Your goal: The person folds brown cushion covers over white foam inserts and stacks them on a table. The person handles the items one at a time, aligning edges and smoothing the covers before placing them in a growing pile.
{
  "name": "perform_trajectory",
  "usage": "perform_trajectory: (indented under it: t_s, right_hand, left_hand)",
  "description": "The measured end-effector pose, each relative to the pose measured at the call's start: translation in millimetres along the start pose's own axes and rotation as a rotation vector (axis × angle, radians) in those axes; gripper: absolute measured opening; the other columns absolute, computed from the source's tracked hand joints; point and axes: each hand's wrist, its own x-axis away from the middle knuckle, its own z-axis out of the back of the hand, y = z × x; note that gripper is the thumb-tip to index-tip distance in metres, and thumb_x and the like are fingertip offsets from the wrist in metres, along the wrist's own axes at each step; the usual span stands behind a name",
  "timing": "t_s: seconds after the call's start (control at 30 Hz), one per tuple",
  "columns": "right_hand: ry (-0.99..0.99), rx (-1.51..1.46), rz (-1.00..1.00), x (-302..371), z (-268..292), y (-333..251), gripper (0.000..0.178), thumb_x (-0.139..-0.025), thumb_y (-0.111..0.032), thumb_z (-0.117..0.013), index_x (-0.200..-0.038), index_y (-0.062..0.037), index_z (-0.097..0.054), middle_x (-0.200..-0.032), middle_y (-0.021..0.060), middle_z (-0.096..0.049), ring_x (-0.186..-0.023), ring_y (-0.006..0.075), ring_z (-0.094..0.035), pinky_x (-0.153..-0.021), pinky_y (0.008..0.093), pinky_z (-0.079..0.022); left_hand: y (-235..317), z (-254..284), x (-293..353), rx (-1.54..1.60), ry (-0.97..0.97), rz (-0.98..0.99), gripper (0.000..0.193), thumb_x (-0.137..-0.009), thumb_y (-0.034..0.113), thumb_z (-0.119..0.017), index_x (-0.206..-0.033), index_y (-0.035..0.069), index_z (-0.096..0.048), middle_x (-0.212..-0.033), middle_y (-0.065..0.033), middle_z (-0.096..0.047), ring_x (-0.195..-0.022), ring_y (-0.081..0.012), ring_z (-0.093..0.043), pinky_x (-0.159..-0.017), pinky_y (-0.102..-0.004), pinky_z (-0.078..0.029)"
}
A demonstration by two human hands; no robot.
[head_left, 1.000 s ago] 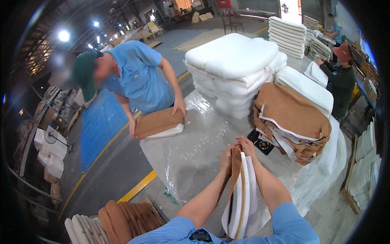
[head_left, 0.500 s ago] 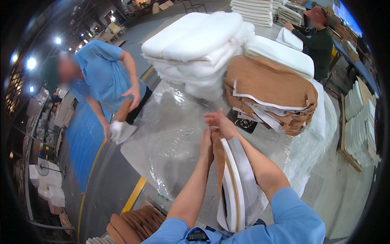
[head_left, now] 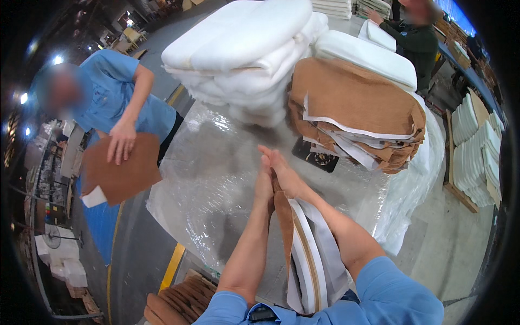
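Observation:
On edge between my forearms stands a layered padded panel (head_left: 309, 254), with brown fabric on its left, white padding and a thin tan layer in the middle, and grey cloth on its right. My left hand (head_left: 264, 184) presses on the brown side at its far end. My right hand (head_left: 285, 176) lies against the other side, so the panel's tip is clasped between my palms. The fingers of both hands are stretched forward and close together. Ahead to the right is a pile of brown fabric covers (head_left: 360, 100) with white edges, beside a black tray (head_left: 314, 156) of small shiny parts.
White padding (head_left: 238, 38) is stacked high on the plastic-wrapped table (head_left: 200, 200). At left, a co-worker in blue (head_left: 116, 86) holds a brown padded panel (head_left: 122, 170). Brown pieces (head_left: 181, 300) stand in a row at lower left. White panels (head_left: 471, 146) fill a rack at right.
My hands have moved slightly left and closed together around the panel's far end. The co-worker's panel has turned so its brown face shows.

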Motion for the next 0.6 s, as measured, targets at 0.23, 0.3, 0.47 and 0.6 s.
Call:
perform_trajectory:
  t_s: [0.23, 0.3, 0.47, 0.6]
  right_hand:
    - [0.008, 0.145, 0.084, 14.5, -8.6, -17.5, 0.09, -0.106, -0.076, -0.012, -0.171, -0.0132, -0.019, -0.169, 0.0214, -0.03, -0.163, 0.0379, -0.012, -0.131, 0.0424, -0.011]
    - [-0.003, 0.189, 0.09, 8.9, -6.0, -5.7, 0.091, -0.105, -0.077, -0.012, -0.171, -0.0149, -0.018, -0.168, 0.0203, -0.032, -0.162, 0.0364, -0.016, -0.13, 0.0434, -0.017]
    - [-0.108, -0.011, -0.047, -14.3, 9.6, -19.8, 0.096, -0.101, -0.083, -0.016, -0.17, -0.0173, -0.024, -0.168, 0.0216, -0.034, -0.158, 0.0344, -0.027, -0.116, 0.0439, -0.041]
    - [-0.006, 0.06, -0.002, -39.5, 15.5, -31.0, 0.096, -0.102, -0.082, -0.018, -0.168, -0.0134, -0.028, -0.168, 0.0239, -0.034, -0.157, 0.0373, -0.029, -0.117, 0.0466, -0.042]
  left_hand:
    - [19.5, 1.2, 0.9, -0.203, 0.058, 0.088, 0.075, -0.11, 0.063, -0.041, -0.158, 0.006, -0.044, -0.147, -0.0114, -0.057, -0.133, -0.027, -0.057, -0.11, -0.0401, -0.046]
    - [17.5, 3.2, -0.7, -0.167, 0.04, 0.053, 0.074, -0.11, 0.063, -0.04, -0.157, 0.006, -0.043, -0.144, -0.0124, -0.059, -0.131, -0.0272, -0.056, -0.109, -0.0416, -0.046]
    - [0.0, 39.9, -10.0, 0.047, -0.018, -0.037, 0.07, -0.111, 0.062, -0.038, -0.154, 0.008, -0.046, -0.134, -0.0127, -0.06, -0.123, -0.0252, -0.056, -0.108, -0.0448, -0.045]
    - [-11.9, 36.4, -10.8, -0.058, 0.014, -0.073, 0.068, -0.111, 0.061, -0.039, -0.156, 0.01, -0.043, -0.139, -0.0138, -0.056, -0.128, -0.0258, -0.052, -0.113, -0.0476, -0.041]
